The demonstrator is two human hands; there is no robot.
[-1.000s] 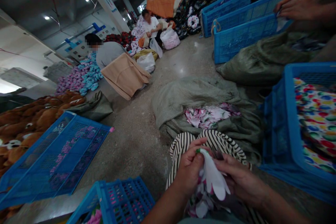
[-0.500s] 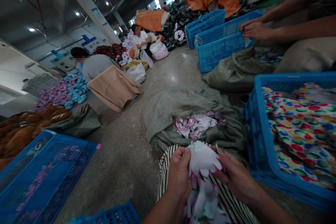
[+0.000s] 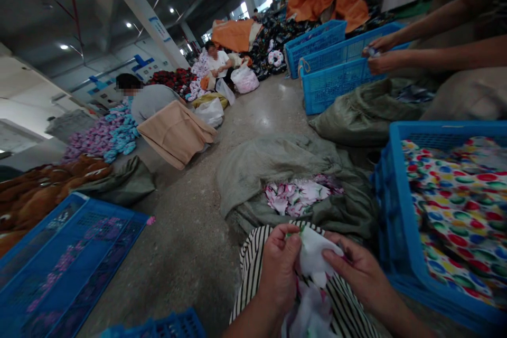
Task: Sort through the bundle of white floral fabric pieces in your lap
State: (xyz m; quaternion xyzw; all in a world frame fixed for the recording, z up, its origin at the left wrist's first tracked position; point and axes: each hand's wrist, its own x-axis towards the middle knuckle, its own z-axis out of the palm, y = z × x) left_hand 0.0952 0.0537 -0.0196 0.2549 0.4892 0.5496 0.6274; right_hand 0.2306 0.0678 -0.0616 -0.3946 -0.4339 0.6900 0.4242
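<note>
In the head view, the left hand (image 3: 279, 264) and right hand (image 3: 358, 264), two in all, pinch one white fabric piece (image 3: 312, 253) in their fingers, nearer than one open green sack (image 3: 257, 169), with one blue crate (image 3: 390, 211) just right of that sack.

Blue crates (image 3: 390, 216), sacks (image 3: 265, 166) and heaped plush (image 3: 41, 200) show a factory workshop.

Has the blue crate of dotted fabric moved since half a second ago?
No. Judged against the grey-green sack beside it, the blue crate sits where it did; both shifted together in the picture as the camera moved.
</note>
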